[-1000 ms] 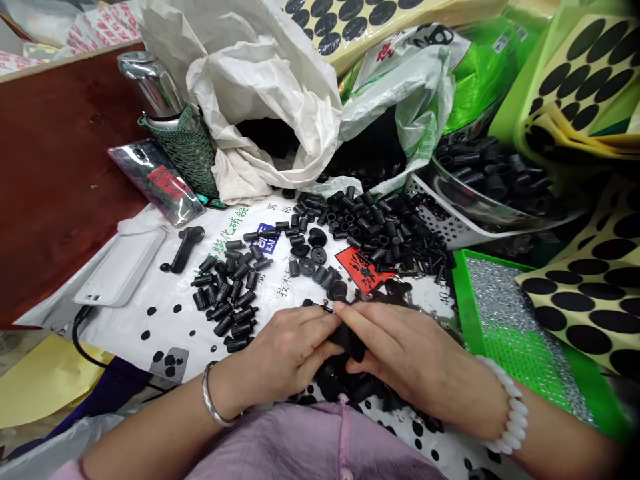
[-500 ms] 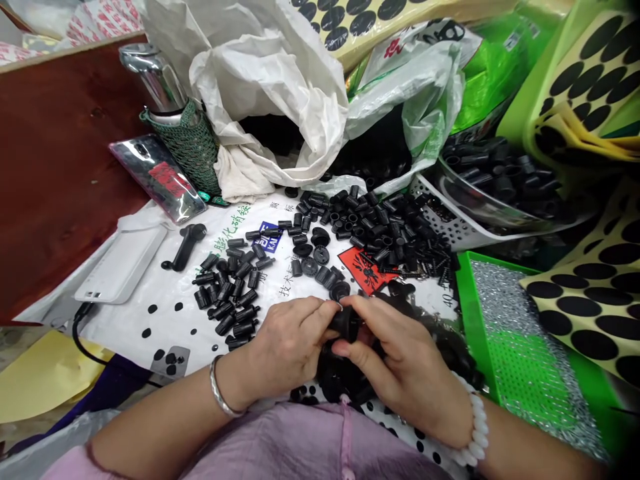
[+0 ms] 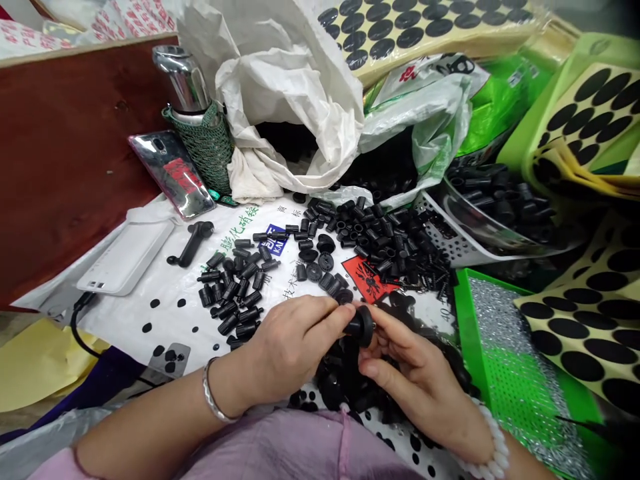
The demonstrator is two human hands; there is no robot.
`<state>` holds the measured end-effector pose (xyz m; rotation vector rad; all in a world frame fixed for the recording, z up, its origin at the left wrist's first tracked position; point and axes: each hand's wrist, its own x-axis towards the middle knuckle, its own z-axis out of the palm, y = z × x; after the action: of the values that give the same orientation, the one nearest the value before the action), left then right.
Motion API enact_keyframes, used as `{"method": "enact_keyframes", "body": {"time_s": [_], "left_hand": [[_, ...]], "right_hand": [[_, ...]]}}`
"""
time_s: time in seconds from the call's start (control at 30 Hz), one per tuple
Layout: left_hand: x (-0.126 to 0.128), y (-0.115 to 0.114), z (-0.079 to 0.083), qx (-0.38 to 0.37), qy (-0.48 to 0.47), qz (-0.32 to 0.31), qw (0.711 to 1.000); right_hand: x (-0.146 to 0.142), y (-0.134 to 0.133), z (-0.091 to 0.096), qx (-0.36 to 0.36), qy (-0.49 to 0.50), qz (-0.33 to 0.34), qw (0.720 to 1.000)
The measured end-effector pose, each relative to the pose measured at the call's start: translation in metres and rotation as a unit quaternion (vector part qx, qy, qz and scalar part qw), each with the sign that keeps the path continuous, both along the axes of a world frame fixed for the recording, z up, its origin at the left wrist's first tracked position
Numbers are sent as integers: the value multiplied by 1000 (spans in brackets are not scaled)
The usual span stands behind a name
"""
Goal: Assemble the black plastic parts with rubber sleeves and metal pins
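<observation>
My left hand (image 3: 300, 337) is closed, its thumb and fingers pinching a black plastic knob (image 3: 367, 327) with a short round body and a wide disc end. The disc faces right, and a small metal tip shows at its centre. My right hand (image 3: 413, 373) is beside the disc with its fingers bent and apart. Its index finger is at the disc's upper edge, and its thumb is lower, off the part. Below both hands lies a dark heap of black parts (image 3: 333, 390), partly covered. Several black discs (image 3: 320, 263) lie just beyond the hands.
Black ribbed cylinders (image 3: 235, 293) lie to the left, with a larger pile (image 3: 380, 233) behind. A green tray (image 3: 465, 327) of screws stands right. A bowl (image 3: 465, 210), open sacks (image 3: 345, 127), a phone (image 3: 175, 173), a flask (image 3: 185, 80) and a white power bank (image 3: 125, 257) surround the work.
The knob has turned so its disc faces right. My right thumb has come off it, and my right hand has shifted slightly right and down. The camera view has shifted a little.
</observation>
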<state>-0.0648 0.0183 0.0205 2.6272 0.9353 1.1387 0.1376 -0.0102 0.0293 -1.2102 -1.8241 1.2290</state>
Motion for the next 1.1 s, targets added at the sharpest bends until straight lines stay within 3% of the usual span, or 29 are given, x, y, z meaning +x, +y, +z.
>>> {"method": "enact_keyframes", "body": {"time_s": [0.2,0.43,0.57,0.73,0.8,0.87,0.97,1.1], "left_hand": [[4,-6,2,0,14,-6,1000],[3,-10,7,-104,10,-27,994],[5,-9,10,-91,5,-39,995],[3,-3,11,-168,-5,-101,981],[3,-2,8,-189,-11,-107,976],[4,-3,5,-173,-26,-99,980],[7,-4,0,-114,-38,-59,991],[10,-4,0,-63,-28,-27,997]], "right_hand": [[0,0,-1,35,-6,6,999],[0,-3,-3,149,-59,-9,987],[-1,-6,2,142,-85,-12,986],[3,-7,2,250,-146,37,957],[4,-7,0,260,-141,35,955],[2,-7,-1,224,-119,19,967],[-4,-5,3,86,-49,-23,995],[-12,-1,14,-87,54,-45,994]]}}
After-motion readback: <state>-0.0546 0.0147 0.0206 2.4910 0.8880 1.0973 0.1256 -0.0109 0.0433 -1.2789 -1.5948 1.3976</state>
